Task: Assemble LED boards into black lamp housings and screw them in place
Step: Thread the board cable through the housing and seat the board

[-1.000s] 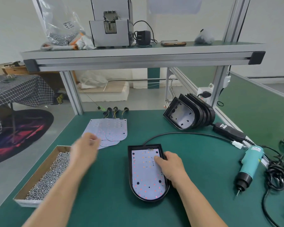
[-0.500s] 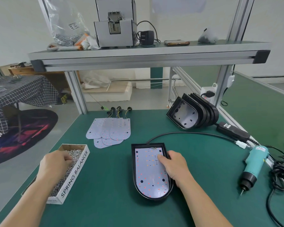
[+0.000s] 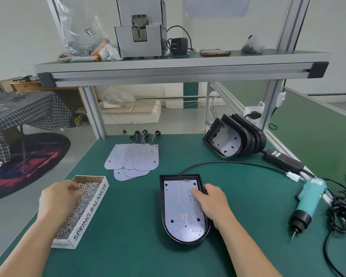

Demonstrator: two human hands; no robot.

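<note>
- LED board (image 3: 183,208): it is shown seated face up inside the black lamp housing (image 3: 188,242), which lies flat on the green table (image 3: 128,246).
- Right hand (image 3: 212,202): it is laid on the housing's right edge, as it was a second ago. One fingertip is pressed on the board and the other fingers rest loosely at the rim, so nothing is clasped.
- Left hand (image 3: 56,198): a second ago it was seen in motion beside the spare LED boards (image 3: 136,158), which lie beyond the housing and to its left. It is now lowered into the screw box (image 3: 90,210), left of the housing.
- Left fingers: they are curled down into the loose screws (image 3: 82,202). Whether a screw is pinched cannot be told.
- Meaning of the change: board placement is judged complete and screw collection begun. No screw is yet seen in the board's holes.
- Electric screwdriver (image 3: 308,200): it lies untouched well to the right of the housing and will be needed once a screw is set.
- Empty housings (image 3: 236,136): a stack is leaned beyond the housing, to its right.
</note>
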